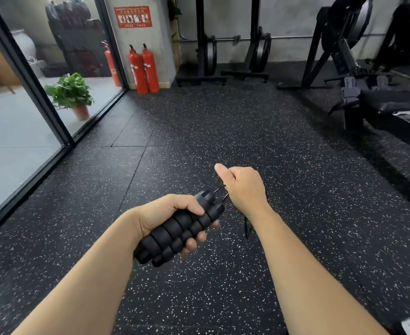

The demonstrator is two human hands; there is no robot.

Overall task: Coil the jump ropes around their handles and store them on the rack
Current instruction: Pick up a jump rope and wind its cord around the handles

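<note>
My left hand [167, 213] grips two black ribbed jump rope handles [175, 234] held side by side, their cord ends pointing up and to the right. Thin black rope [219, 195] leaves the handle tips and runs into my right hand [243, 187], which is curled into a fist around it with the thumb up. A short loop of the rope [247, 226] hangs below my right wrist. No storage rack for the ropes can be made out.
I stand on black speckled rubber flooring [223, 131]. Two red fire extinguishers [144, 68] stand at the far wall by a glass partition [30, 97]. Black gym machines [358, 76] line the right side and back wall; a potted plant [71, 93] sits behind the glass.
</note>
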